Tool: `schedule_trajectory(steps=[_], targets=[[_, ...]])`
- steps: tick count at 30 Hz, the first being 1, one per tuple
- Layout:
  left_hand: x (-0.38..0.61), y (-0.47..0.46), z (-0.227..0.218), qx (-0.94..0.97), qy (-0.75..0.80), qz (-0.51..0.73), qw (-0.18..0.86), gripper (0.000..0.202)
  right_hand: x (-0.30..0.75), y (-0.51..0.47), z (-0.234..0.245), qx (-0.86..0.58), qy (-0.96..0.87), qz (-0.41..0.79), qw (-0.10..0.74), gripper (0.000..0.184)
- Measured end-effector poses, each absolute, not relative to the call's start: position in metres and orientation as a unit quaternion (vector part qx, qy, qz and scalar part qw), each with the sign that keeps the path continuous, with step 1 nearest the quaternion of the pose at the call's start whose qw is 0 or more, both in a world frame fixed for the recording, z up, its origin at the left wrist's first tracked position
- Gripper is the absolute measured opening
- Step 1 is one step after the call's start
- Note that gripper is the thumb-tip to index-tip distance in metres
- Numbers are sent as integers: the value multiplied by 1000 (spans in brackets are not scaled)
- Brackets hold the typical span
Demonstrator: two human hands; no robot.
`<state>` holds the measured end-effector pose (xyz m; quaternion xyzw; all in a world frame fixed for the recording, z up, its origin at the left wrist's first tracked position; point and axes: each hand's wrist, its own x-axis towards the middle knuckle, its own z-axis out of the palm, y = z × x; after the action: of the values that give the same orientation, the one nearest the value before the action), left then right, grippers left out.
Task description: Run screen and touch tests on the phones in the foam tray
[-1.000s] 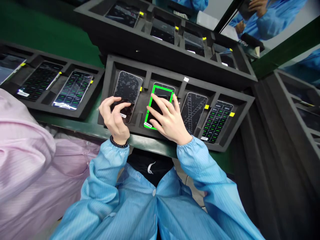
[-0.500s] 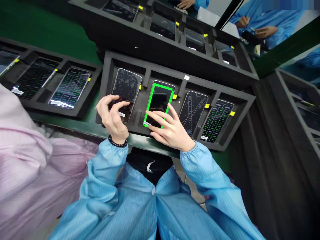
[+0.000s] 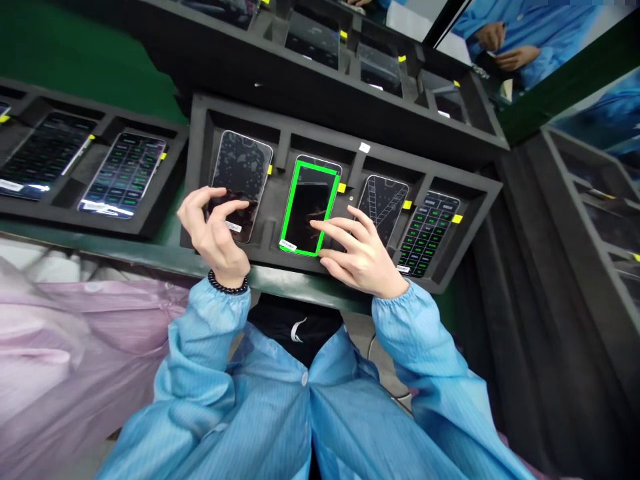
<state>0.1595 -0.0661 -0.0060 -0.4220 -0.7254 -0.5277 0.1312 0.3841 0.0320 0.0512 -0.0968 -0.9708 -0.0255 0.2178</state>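
A dark foam tray (image 3: 197, 140) in front of me holds several phones in slots. My left hand (image 3: 213, 233) hovers with curled, parted fingers over the lower end of the leftmost phone (image 3: 240, 170), whose screen is dark; the thumb and forefinger are close to the glass. My right hand (image 3: 360, 253) is spread open, its forefinger touching the lower right of the second phone (image 3: 307, 200), which shows a bright green border. To the right lie a phone with a crossed line pattern (image 3: 387, 197) and one with a green grid (image 3: 427, 230).
Another tray (image 3: 150, 230) with lit phones stands to the left, and a further tray (image 3: 300, 93) behind. A dark rack (image 3: 590, 220) is at the right. A person's pink sleeve (image 3: 60, 353) is at my left. Co-workers in blue sit at the far top right (image 3: 505, 40).
My right hand has slid down and to the right across the green-bordered phone, uncovering most of its screen. The left hand has stayed over the leftmost phone. The view has shifted a little.
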Motion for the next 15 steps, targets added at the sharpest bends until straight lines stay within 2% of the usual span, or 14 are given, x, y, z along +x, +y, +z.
schedule_trajectory(steps=[5,10,15], targets=[[160,-67,-8,-452,-696,-540,137,53,406,32,56,-161,-950,-42,264,30],[168,-50,0,-561,-647,-492,155,56,416,40,57,-256,-913,-70,310,28],[182,-21,15,-616,-601,-484,154,55,380,64,58,-305,-905,-118,273,31]])
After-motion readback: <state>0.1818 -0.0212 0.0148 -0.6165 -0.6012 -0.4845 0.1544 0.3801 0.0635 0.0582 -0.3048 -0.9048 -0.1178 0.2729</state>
